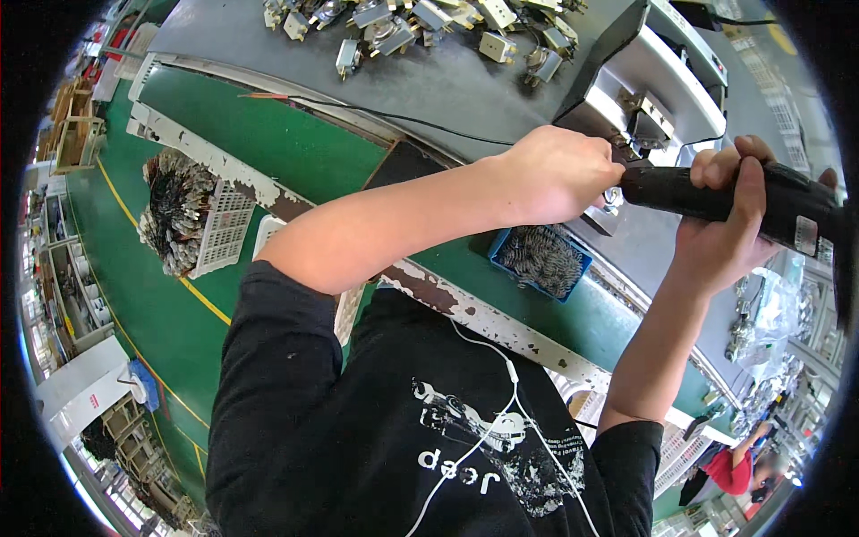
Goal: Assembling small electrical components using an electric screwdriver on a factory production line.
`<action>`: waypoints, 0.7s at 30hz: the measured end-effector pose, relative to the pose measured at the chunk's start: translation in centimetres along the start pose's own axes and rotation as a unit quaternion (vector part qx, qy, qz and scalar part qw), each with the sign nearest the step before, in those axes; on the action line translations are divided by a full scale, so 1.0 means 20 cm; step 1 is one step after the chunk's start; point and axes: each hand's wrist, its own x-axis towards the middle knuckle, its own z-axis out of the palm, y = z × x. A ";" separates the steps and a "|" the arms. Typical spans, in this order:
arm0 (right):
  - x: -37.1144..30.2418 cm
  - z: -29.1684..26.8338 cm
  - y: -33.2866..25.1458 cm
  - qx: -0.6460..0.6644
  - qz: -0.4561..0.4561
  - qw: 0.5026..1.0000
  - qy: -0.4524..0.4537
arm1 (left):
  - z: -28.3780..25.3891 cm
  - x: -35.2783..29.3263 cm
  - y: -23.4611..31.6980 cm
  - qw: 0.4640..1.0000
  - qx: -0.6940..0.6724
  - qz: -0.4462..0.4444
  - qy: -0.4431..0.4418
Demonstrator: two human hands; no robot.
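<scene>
My right hand (729, 215) is wrapped round the thick black body of an electric screwdriver (667, 190), which lies nearly level with its front end pointing left. Right at that front end, my left hand (559, 174) is closed in a fist, thumb and fingers pressed together. Whatever it pinches is hidden behind the fingers. Just beyond both hands stands a metal fixture (649, 121) with small shiny parts on it, in front of a grey-white machine housing (676, 67). A bit of bright metal shows below the left fist.
Several small metal and white switch-like parts (389, 36) are heaped at the back of the grey bench (465, 89). A blue bin (541, 259) of small coiled metal pieces sits below my hands. A thin black cord (403, 116) crosses the bench edge. Another person (734, 470) is at lower right.
</scene>
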 end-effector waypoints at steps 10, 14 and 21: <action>0.01 -0.01 0.02 0.031 -0.006 0.999 -0.011 | 0.01 -0.01 -0.02 1.000 -0.015 0.004 0.015; 0.02 -0.03 0.05 -0.007 0.021 1.000 -0.006 | 0.00 0.00 -0.01 1.000 -0.020 -0.010 -0.005; 0.03 0.02 0.01 -0.125 0.029 0.992 -0.009 | 0.04 -0.01 -0.05 0.997 -0.052 0.020 0.050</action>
